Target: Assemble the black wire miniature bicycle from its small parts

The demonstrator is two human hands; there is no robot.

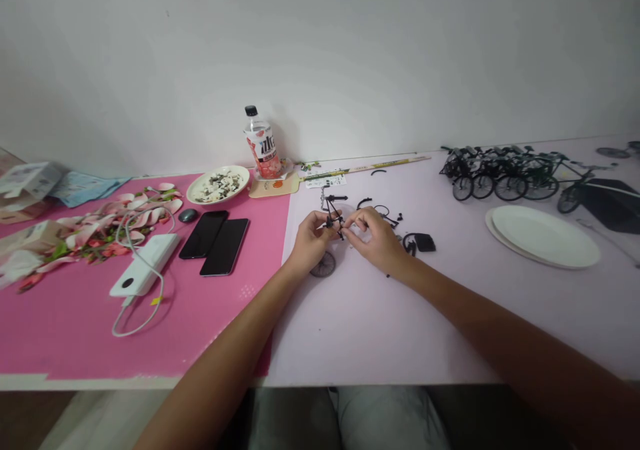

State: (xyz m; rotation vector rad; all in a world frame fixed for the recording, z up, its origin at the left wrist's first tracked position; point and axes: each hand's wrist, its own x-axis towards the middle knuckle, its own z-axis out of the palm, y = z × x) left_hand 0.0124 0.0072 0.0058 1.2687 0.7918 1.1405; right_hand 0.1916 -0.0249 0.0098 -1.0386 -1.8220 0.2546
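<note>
My left hand (314,240) is closed on a small black model bicycle frame (331,210), held just above the pale table covering. A spoked wheel (324,264) shows below that hand; whether it is joined to the frame I cannot tell. My right hand (375,235) meets the frame from the right, thumb and forefinger pinched at its side. Whatever lies between those fingertips is too small to make out. Close by the right hand are loose black parts: a thin ring (382,210), a curved strip (364,203) and a dark flat piece (425,242).
Assembled model bicycles (510,177) stand at the back right, behind stacked white plates (547,237). On the left are two phones (225,247), a white power bank (145,263) with its cable, artificial flowers (95,227), a plate of small parts (195,193) and a drink bottle (263,147).
</note>
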